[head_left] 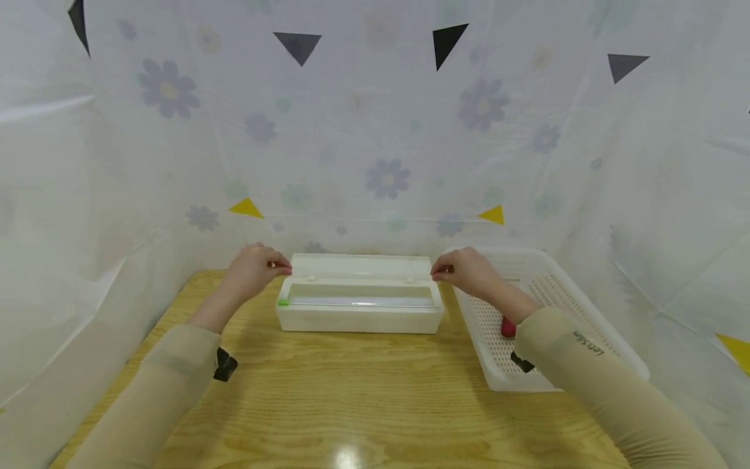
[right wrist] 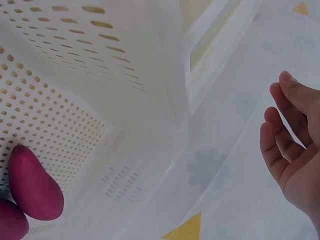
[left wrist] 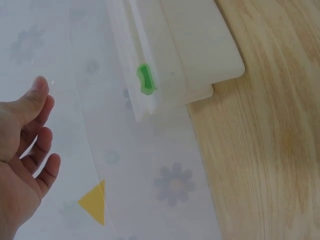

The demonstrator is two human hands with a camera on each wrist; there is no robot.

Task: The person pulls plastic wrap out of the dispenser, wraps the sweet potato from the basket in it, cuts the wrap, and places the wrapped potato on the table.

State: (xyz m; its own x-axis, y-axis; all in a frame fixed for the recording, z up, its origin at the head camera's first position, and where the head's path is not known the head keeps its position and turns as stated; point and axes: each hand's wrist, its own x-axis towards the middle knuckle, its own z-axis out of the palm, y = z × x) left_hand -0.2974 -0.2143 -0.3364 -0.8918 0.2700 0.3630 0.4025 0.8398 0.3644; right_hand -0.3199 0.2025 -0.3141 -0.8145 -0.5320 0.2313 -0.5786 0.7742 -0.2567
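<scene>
A white cling film dispenser (head_left: pixel 360 319) sits on the table with its lid (head_left: pixel 360 266) raised, showing a pale roll (head_left: pixel 363 301) inside. My left hand (head_left: pixel 253 272) is at the lid's left end, thumb and forefinger pinched together. Faint glints of clear cling film (left wrist: pixel 52 81) show at those fingertips in the left wrist view. Near the lid's right end, my right hand (head_left: pixel 469 270) makes a matching pinch. The film is nearly invisible there, so its full extent cannot be made out. A green slider (left wrist: pixel 145 79) sits on the dispenser's left end.
Right of the dispenser stands a white perforated basket (head_left: pixel 562 277), partly under my right forearm. Purplish-red, sweet-potato-shaped things (right wrist: pixel 36 185) lie in it. The wooden table (head_left: pixel 351 391) meets a flower-printed plastic curtain (head_left: pixel 351 130) at the back and sides.
</scene>
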